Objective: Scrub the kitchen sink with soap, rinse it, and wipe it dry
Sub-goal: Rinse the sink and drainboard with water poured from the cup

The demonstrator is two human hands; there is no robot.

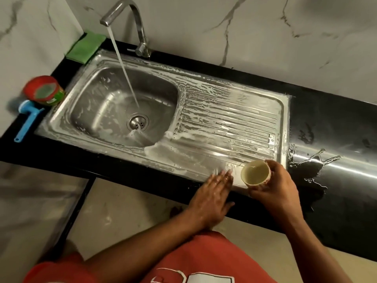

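We find the right hand [279, 186] curled round the wall of 1 small cup [256, 172], its mouth tipped up and toward the left hand [214, 193]; whether any water is in it we cannot tell. The left hand lies just beside the cup, fingers straight and close together, pressed flat on the front edge of the draining board [224, 123]. The sink [114, 146] extends away from both hands, with suds over its rim and ribs, and the tap [130, 9] is running into the bowl beyond the left hand. We judge the steel stiff, fixed and slippery under soap, so a flat palm suits it better than fingertips. The cup looks light and wet, possibly brittle; a full wrap round its wall is the sound hold. Water is splashed on the counter [336, 123] to the right of the cup. A green cloth [85, 46], soft, lies well beyond reach near the tap.
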